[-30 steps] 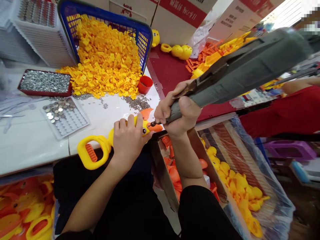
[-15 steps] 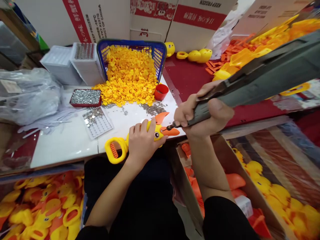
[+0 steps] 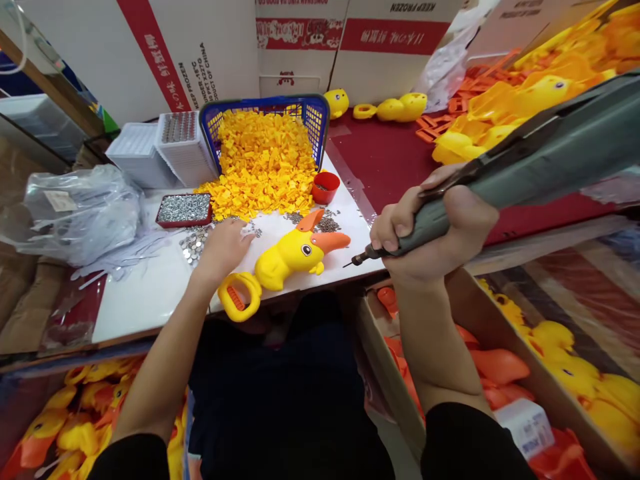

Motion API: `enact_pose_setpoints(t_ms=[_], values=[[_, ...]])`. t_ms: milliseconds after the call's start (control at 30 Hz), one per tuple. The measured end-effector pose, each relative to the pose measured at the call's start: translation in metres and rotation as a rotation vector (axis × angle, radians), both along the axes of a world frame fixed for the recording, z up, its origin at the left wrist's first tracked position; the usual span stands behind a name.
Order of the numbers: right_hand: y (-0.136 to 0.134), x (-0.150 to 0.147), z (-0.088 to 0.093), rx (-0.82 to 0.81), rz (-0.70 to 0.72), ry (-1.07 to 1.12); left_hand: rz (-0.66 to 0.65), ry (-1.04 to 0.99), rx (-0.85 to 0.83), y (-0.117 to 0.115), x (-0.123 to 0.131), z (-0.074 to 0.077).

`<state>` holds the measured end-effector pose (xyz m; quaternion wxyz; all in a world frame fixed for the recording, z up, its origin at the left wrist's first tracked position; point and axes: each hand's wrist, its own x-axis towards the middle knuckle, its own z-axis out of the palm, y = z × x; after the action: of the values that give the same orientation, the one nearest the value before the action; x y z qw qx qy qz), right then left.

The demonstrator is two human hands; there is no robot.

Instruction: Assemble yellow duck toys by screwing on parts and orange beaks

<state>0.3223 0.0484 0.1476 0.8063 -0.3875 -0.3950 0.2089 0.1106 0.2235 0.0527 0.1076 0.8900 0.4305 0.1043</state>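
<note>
A yellow duck toy (image 3: 285, 259) with an orange beak and a ring handle lies on the white table top (image 3: 140, 293), touched by neither hand. My right hand (image 3: 430, 233) is wrapped round a grey-green electric screwdriver (image 3: 540, 160), its thin bit pointing left, clear of the beak. Up and left of the toy, my left hand (image 3: 226, 248) reaches over the small metal parts near the yellow pieces. Its fingertips are partly hidden, and whether they hold anything cannot be made out. Small screws (image 3: 327, 221) lie scattered behind the beak.
A blue basket (image 3: 324, 127) spills yellow pieces (image 3: 270, 167). Beside it are a red cup (image 3: 325, 189), a tray of silvery parts (image 3: 184, 209) and stacked white trays (image 3: 185, 157). An open carton (image 3: 450, 333) of orange parts stands below right; duck toys (image 3: 83, 427) fill the lower left.
My left hand has let go of the duck toy and moved left to the small metal parts. The screwdriver in my right hand has come away from the beak, to the right.
</note>
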Motion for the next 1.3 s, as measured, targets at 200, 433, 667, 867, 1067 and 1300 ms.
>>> enact_pose_setpoints(t_ms=[200,433,667,867,1067,1300], values=[[-0.001,0.009,-0.013,0.024,0.016,-0.041,-0.108,0.012,-0.040,0.027,0.010,-0.009],[-0.005,0.010,-0.011,0.027,-0.002,-0.008,-0.080,-0.067,-0.085,0.027,-0.001,-0.001],[-0.003,0.004,-0.005,0.089,0.026,0.017,-0.032,-0.166,-0.067,0.026,-0.007,0.001],[-0.006,-0.003,0.002,0.075,-0.015,0.040,-0.092,-0.699,-0.026,-0.030,-0.012,0.014],[-0.011,-0.018,0.016,0.056,0.033,0.073,-0.227,-0.999,-0.108,-0.130,-0.004,0.020],[-0.029,-0.036,0.035,-0.056,0.169,-0.019,-0.159,-1.077,-0.074,-0.171,0.009,0.004]])
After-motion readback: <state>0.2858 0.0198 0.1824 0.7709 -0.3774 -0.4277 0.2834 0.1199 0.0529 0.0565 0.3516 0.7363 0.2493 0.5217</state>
